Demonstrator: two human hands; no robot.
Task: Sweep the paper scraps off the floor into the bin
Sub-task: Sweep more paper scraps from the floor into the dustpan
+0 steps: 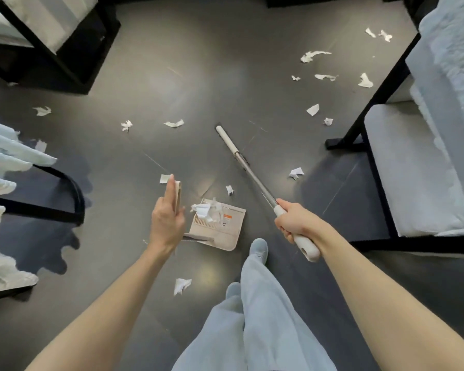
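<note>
The right hand's (296, 226) fingers (282, 202) are wrapped firmly round the white grip of the broom (255, 180), whose pole slants away toward the floor (198, 89). The left hand (166, 218) lays its fingers straight along the upright dustpan handle (178, 194); whether the thumb clamps it I cannot tell. The dustpan (225, 228) sits just left of the forward foot, already holding a small heap. Paper scraps (315, 56) lie scattered far right, far left and near. No bin shows. I'd say short, low strokes toward the pan's lip, with the pan pressed flat so nothing slips under.
</note>
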